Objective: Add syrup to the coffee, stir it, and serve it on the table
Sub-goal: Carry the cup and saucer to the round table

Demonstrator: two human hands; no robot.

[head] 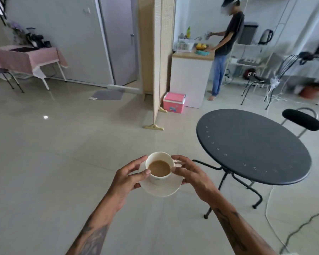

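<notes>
Left of the round dark metal table [254, 144], both hands, left hand [129, 178] and right hand [189, 174], hold a smooth cream saucer [162, 188] under a round cream cup [159, 167] of milky brown coffee [159, 168].

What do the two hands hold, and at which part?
Both hold the saucer at opposite edges, left hand and right hand; thumbs steady the coffee cup.

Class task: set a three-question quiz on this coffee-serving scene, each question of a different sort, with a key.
1. True or false: the cup already stands on the round table.
2. What lies under the cup? A) tray B) saucer C) napkin
3. Fill in: both hands, left and right, hold the cup and saucer over the ____.

Key: 1 false; 2 B; 3 floor.
</notes>
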